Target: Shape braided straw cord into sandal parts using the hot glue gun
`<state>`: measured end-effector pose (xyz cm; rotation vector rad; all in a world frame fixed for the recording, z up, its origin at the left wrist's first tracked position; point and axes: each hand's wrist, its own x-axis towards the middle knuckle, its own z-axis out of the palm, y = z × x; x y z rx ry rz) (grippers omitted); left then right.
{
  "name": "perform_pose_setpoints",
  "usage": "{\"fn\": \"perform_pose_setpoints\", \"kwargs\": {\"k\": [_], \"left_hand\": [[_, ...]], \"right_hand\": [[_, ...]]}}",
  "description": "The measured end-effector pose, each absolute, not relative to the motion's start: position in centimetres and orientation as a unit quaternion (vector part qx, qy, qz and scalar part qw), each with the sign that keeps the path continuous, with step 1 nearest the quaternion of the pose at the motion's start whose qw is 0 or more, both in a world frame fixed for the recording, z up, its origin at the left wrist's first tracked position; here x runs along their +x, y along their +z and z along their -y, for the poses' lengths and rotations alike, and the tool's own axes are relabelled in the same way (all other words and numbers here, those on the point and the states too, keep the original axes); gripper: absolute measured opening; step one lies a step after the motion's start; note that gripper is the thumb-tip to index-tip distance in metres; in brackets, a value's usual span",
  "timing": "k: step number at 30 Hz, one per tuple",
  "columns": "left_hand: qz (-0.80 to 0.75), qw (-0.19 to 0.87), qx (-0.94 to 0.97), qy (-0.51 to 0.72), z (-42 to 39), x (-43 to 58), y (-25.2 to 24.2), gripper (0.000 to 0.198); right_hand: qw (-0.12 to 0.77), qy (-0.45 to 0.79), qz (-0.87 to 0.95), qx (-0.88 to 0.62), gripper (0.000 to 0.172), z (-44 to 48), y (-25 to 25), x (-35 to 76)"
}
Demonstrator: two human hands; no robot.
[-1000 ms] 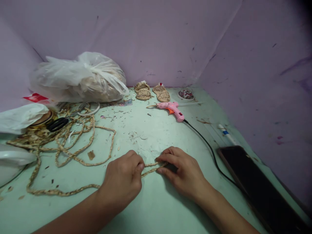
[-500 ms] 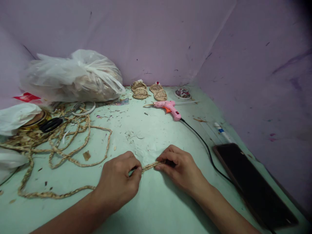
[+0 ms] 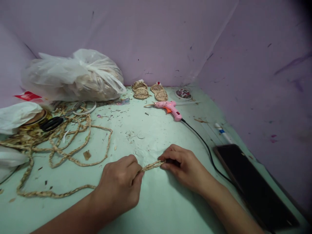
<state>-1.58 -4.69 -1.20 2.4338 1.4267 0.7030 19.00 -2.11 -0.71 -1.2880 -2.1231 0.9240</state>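
Observation:
A tan braided rope (image 3: 152,166) stretches in a short span between my two hands, low over the table. My left hand (image 3: 122,182) is closed, pinching it between thumb and fingers. At the span's other end, the fingertips of my right hand (image 3: 184,165) pinch the rope too. From behind my left wrist the braid runs out to the left, where it lies in loose loops (image 3: 70,156) on the table. Where it passes under my left palm is hidden.
A pink glue gun (image 3: 168,107) lies ahead, its black cord running right toward a dark phone (image 3: 255,185). Behind are two small woven slippers (image 3: 140,90) and a dish of beads (image 3: 183,94). Black-handled scissors (image 3: 51,123) and a stuffed plastic bag (image 3: 75,78) sit left.
My right hand has shifted slightly right, and more of the braid shows between my hands. My left thumb and fingers have closed up more tightly.

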Motion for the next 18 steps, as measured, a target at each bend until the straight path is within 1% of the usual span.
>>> {"fn": "perform_pose_setpoints", "kwargs": {"k": [3,11,14,18], "left_hand": [[-0.483,0.120,0.832,0.245,4.6,-1.6,-1.1,0.020],[-0.473,0.096,0.848,0.221,4.6,-1.6,-1.0,0.026],[-0.481,0.095,0.843,0.221,4.6,-1.6,-1.1,0.026],[-0.501,0.098,0.840,0.182,4.7,-1.6,-1.0,0.024]], "right_hand": [[0.242,0.332,0.780,-0.473,0.015,2.0,-0.5,19.2],[0.254,0.259,0.785,-0.503,0.014,2.7,-0.9,18.5],[0.255,0.269,0.775,-0.512,0.012,2.8,-1.0,18.5],[0.233,0.320,0.745,-0.537,0.007,2.3,-0.7,19.8]]}}
